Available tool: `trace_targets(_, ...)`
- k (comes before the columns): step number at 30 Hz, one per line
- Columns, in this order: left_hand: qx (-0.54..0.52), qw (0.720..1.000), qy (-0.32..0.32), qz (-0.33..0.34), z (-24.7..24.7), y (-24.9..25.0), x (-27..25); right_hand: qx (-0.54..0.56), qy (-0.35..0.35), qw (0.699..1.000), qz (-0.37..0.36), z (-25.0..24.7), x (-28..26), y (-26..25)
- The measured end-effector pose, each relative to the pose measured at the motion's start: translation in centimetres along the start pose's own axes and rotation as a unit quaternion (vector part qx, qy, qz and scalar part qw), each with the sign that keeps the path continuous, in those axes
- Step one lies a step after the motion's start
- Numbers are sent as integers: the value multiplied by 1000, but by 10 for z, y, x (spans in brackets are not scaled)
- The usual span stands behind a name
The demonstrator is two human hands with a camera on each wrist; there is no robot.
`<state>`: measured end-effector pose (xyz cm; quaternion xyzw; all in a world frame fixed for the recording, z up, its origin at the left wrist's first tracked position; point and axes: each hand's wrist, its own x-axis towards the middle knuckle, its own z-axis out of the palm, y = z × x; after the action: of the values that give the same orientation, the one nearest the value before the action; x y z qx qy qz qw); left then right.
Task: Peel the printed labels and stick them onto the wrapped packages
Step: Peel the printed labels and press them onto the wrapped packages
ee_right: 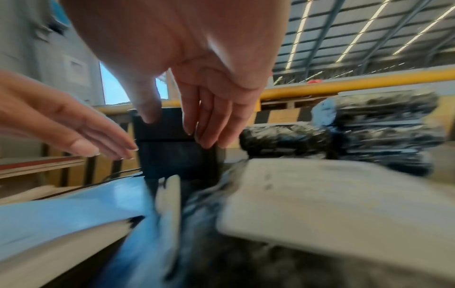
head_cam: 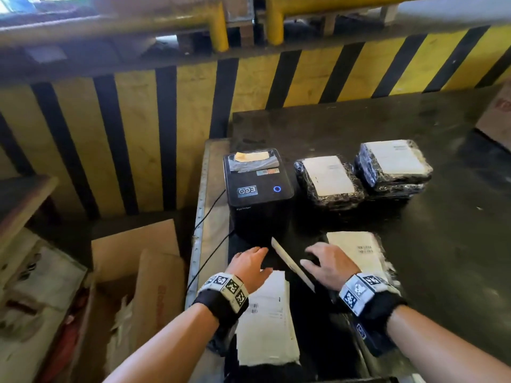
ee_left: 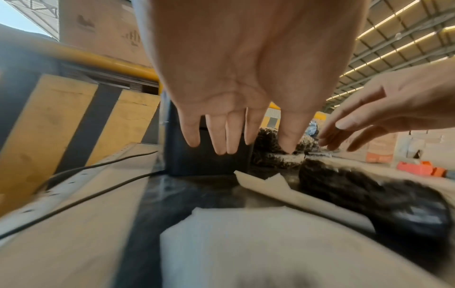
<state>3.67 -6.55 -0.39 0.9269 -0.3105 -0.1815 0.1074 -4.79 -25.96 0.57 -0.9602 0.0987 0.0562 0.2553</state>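
A black label printer (head_cam: 258, 189) stands at the table's left edge. A white label strip (head_cam: 291, 264) runs from its front toward me, between my hands. My left hand (head_cam: 253, 262) hovers left of the strip with straight fingers and holds nothing. It is above a wrapped package bearing a white label (head_cam: 265, 319). My right hand (head_cam: 323, 258) is open too, right of the strip, over another labelled black package (head_cam: 356, 250). Two more labelled packages (head_cam: 329, 179) (head_cam: 392, 164) lie right of the printer. The left wrist view shows the left fingers (ee_left: 234, 126) spread before the printer (ee_left: 204, 155).
The black table (head_cam: 414, 120) reaches back to a yellow and black striped barrier (head_cam: 138, 120). Printer cables (head_cam: 210, 252) hang over the table's left edge. Open cardboard boxes (head_cam: 132, 272) stand on the floor to the left. A brown box (head_cam: 497, 117) sits at the far right.
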Motion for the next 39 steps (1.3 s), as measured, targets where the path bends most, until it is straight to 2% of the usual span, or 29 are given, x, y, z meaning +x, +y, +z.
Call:
trace_targets(2,26,999,-19,1,8,-14,-18,-19,-62,998,9,23,-4,-17)
trace_targets(5,25,999,-29,-7,16,-29,-41,-14,-151,985,77,52,-9,-26)
trace_targets(8,19,999,-45,-18,21,-38,-57,-11,-177,976,122,72,-10,-26)
trace_targets(12,-11,997,-75,-29,33,-46,-67,51,-161,970,173,81,-9,-21)
trace_targets(19,6,998,-62,-4,41,-50,-65,120,-133,962,208,89,-7,-25)
trace_targets(24,19,998,-47,25,46,-54,-63,109,-112,968,194,87,-9,-21)
trace_targets(33,41,998,-44,37,45,-59,-63,72,-16,979,189,72,-13,-17)
trace_targets(39,57,997,-43,41,47,-59,-62,129,-12,974,186,73,-17,-17)
